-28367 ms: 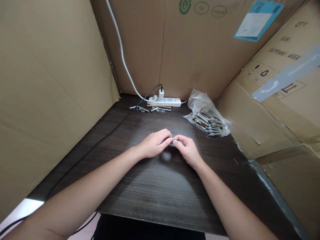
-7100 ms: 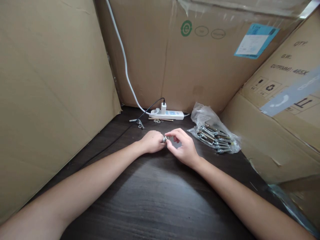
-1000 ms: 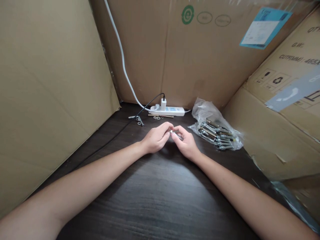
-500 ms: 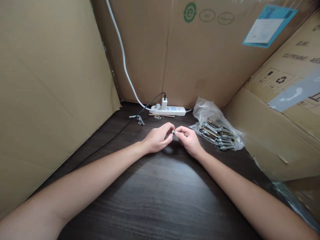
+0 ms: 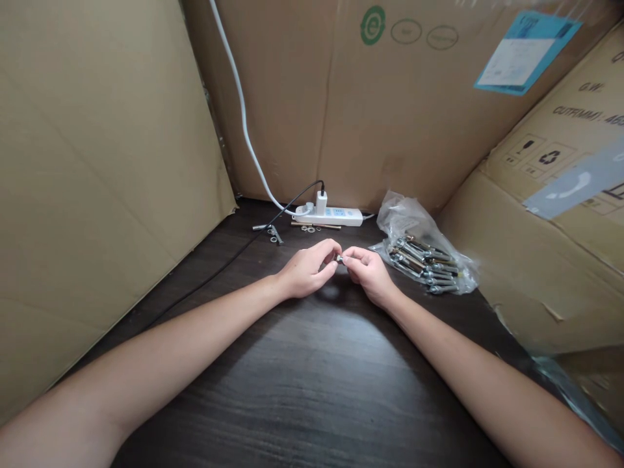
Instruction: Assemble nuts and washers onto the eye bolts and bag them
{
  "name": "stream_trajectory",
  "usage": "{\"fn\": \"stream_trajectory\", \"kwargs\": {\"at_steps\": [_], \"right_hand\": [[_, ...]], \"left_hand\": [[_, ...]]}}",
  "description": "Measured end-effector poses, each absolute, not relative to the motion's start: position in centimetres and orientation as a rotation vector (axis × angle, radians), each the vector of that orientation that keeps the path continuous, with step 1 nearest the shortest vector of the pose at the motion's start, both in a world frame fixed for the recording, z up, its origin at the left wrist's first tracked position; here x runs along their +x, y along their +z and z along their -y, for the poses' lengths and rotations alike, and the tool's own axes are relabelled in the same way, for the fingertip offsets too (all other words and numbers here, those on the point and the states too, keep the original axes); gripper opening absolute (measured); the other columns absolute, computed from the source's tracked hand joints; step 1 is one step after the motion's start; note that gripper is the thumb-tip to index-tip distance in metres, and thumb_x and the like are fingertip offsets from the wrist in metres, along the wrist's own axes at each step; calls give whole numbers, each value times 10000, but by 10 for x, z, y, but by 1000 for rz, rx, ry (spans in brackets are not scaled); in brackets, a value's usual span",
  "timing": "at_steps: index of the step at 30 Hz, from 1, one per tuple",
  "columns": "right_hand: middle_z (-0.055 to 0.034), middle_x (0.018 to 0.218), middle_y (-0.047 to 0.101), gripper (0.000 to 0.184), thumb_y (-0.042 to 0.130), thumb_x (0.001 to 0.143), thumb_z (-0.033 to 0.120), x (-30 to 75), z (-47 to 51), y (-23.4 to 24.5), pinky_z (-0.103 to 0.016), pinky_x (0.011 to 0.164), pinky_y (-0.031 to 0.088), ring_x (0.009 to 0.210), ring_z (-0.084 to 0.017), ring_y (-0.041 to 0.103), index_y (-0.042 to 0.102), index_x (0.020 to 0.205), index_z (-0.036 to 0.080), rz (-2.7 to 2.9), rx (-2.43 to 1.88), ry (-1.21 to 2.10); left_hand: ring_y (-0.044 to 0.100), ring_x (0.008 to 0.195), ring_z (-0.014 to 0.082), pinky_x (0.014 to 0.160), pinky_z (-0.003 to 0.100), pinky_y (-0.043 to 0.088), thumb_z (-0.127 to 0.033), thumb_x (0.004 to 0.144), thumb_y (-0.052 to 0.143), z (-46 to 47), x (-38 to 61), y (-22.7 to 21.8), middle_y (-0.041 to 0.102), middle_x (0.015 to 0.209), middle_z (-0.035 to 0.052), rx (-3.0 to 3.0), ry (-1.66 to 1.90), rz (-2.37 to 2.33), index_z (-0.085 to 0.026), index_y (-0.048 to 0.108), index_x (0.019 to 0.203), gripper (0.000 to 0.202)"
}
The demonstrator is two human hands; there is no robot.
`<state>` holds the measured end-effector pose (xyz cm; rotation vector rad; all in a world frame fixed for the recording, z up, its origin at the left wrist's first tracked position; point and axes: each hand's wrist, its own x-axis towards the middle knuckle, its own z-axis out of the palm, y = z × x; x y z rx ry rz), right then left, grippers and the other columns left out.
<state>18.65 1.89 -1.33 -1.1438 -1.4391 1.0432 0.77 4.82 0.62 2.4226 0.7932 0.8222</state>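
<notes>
Above the dark table, my left hand [image 5: 309, 268] and my right hand [image 5: 369, 274] meet fingertip to fingertip. Between them shows a small metal nut [image 5: 338, 259] on the end of a bolt, most of which is hidden by fingers. The left thumb and forefinger are curled in a pinch at the nut. My right thumb and fingers are closed on the bolt from the other side. Right of my hands lies a clear plastic bag [image 5: 397, 211] with several expansion bolts [image 5: 429, 263] spilling toward its opening.
A white power strip [image 5: 351, 217] with a plugged-in charger [image 5: 322, 203] lies at the back. In front of it are metal rods [image 5: 326, 227] and several washers [image 5: 311, 229]. Loose bolts [image 5: 277, 235] lie left, near a black cable [image 5: 234, 258]. Cardboard boxes [image 5: 390, 117] enclose the table.
My fingertips have shifted slightly around the nut, and a little more of it shows now. Both hands stay in nearly the same place.
</notes>
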Motion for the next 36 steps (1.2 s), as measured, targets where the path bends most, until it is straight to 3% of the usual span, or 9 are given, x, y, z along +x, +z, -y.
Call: {"fn": "stream_trajectory", "kwargs": {"at_steps": [7,15,18,22,26,32,36], "right_hand": [[67,502,378,253,615,765,414,187,-19,-15,-222,430,214,440,-66,275,570,704,172,1423,-1149,1015],[65,525,377,249,625,746,402,185,-17,-11,-221,445,223,457,-61,268,568,693,166,1465,-1159,1005],[69,517,370,259,618,749,417,185,-17,-12,-219,445,224,452,-61,266,571,705,166,1457,-1159,1012],[71,507,363,273,616,747,431,185,-17,-12,-219,445,223,451,-62,267,570,713,164,1459,-1181,1003],[66,515,375,261,609,756,419,185,-17,-12,-221,452,234,456,-64,279,563,702,168,1474,-1184,987],[45,563,443,230,611,744,379,184,-15,-7,-225,500,290,497,-74,339,570,681,162,1510,-1175,950],[31,585,485,226,620,717,371,180,-12,-3,-229,524,311,527,-84,374,575,680,153,1543,-1187,926]], "left_hand": [[528,744,139,710,260,411,-323,939,325,-47,8,9,575,878,1,2457,700,-833,-204,468,1047,215],[503,671,131,658,250,381,-359,964,257,-48,8,10,547,740,-6,2539,673,-891,-191,495,815,327],[511,708,133,680,258,405,-288,899,367,-47,8,9,550,845,0,2506,735,-843,-200,488,962,162],[504,737,135,696,269,423,-198,786,449,-47,7,6,517,951,16,2465,856,-797,-199,423,1110,325],[496,747,139,697,271,413,-303,885,398,-49,7,6,522,914,14,2475,840,-811,-197,466,994,165],[508,748,136,700,259,392,-364,938,334,-50,9,6,555,867,9,2480,778,-800,-190,502,907,244],[446,623,113,604,243,328,-357,943,313,-53,11,2,505,675,-16,2461,752,-828,-172,479,712,339]]}}
